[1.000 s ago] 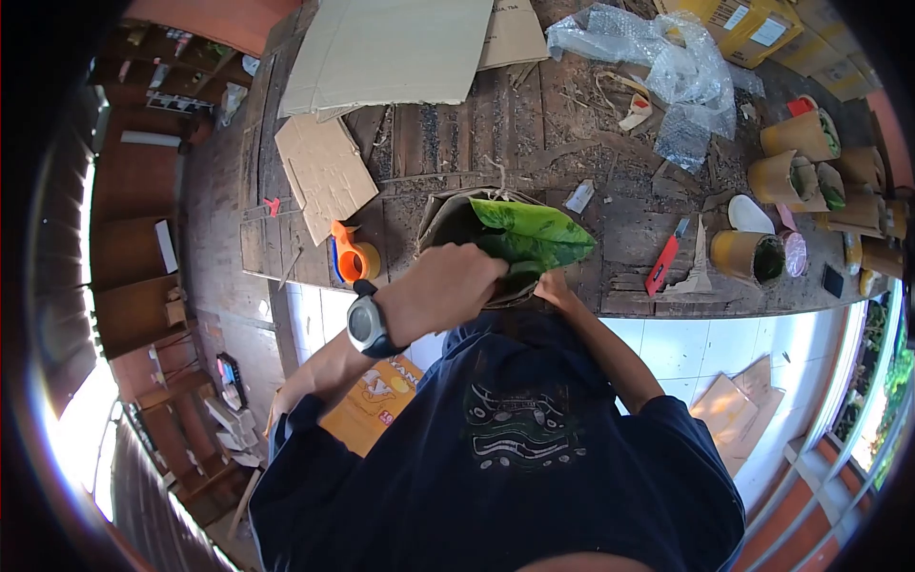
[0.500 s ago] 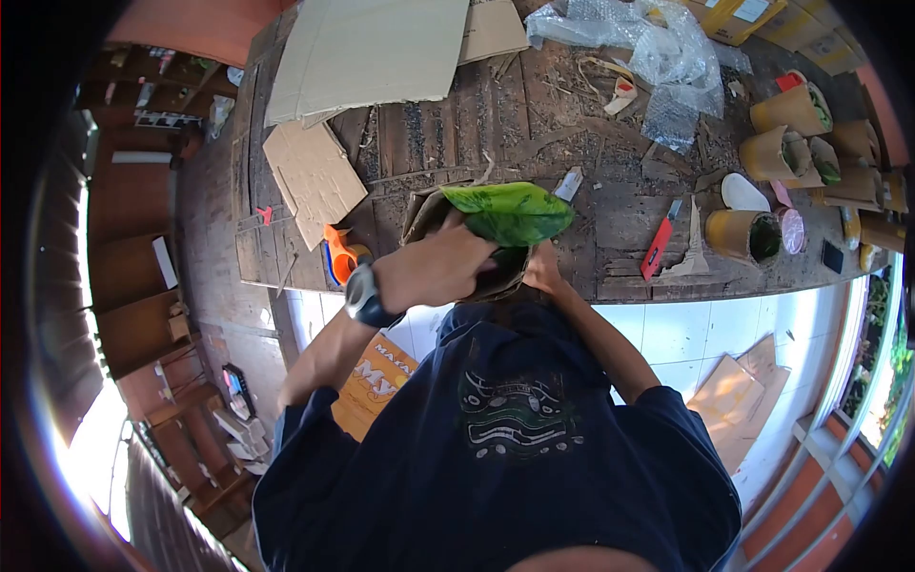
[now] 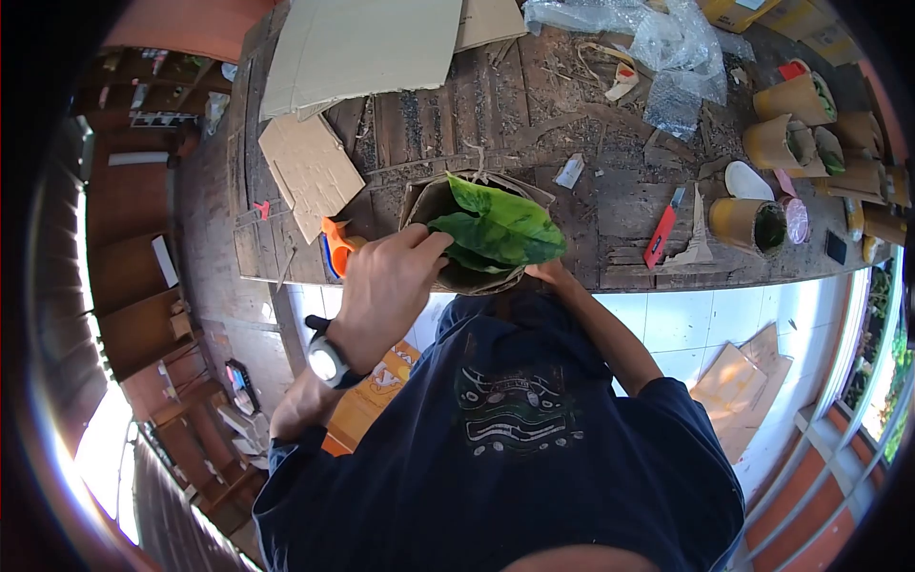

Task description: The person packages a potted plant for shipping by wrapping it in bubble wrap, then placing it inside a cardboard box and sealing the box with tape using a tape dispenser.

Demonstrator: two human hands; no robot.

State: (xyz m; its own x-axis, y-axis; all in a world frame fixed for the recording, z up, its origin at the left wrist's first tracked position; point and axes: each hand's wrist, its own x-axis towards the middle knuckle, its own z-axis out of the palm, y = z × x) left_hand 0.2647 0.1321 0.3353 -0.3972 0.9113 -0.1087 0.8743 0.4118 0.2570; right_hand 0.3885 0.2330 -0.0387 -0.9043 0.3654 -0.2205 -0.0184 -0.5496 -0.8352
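Note:
A cardboard tube (image 3: pixel 414 202) stands upright at the table's front edge, with green variegated leaves (image 3: pixel 505 229) rising out of its opening and spreading over its right side. My left hand (image 3: pixel 405 262), with a watch on its wrist, is at the tube's left rim. Its fingers are pinched together at the left edge of the leaves; the fingertips are partly hidden. My right hand (image 3: pixel 548 270) grips the tube's right side from below the leaf, and most of its fingers are out of sight.
An orange tape dispenser (image 3: pixel 337 246) lies left of the tube, near cardboard sheets (image 3: pixel 310 176). On the right are a red cutter knife (image 3: pixel 660 236), a white oval piece (image 3: pixel 746 181) and several cardboard tubes with plants (image 3: pixel 736 221). Bubble wrap (image 3: pixel 672 57) lies at the back.
My left hand has drawn back out of the tube's opening, leftward to its rim. The leaves have shifted slightly down and left, showing more of the tube. My right hand stays at the side.

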